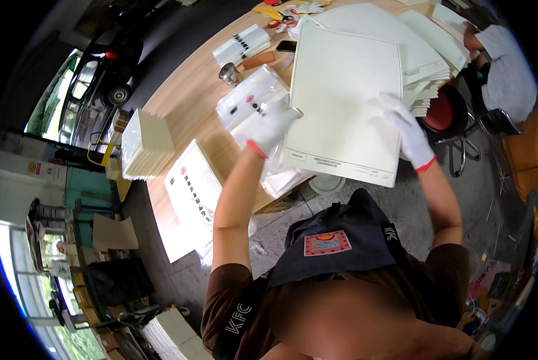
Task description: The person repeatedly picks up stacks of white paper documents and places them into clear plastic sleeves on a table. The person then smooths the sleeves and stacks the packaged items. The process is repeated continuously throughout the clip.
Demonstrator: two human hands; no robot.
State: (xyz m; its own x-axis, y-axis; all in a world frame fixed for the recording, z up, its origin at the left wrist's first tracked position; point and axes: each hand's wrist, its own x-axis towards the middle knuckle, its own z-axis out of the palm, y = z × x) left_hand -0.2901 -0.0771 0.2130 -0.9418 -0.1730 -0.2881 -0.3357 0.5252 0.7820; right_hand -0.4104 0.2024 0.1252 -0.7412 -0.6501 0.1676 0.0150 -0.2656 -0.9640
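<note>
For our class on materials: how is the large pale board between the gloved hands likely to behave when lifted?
The pale board is probably fairly stiff: it looks flat, with the left hand and right hand at its sides. It may be light for its size, since its edges look thin. Its smooth-looking face could be slippery.

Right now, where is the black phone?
In the head view, the black phone lies on the table, left of the large white board near its top.

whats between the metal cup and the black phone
In the head view, a brown oblong block lies between the metal cup and the black phone.
</note>
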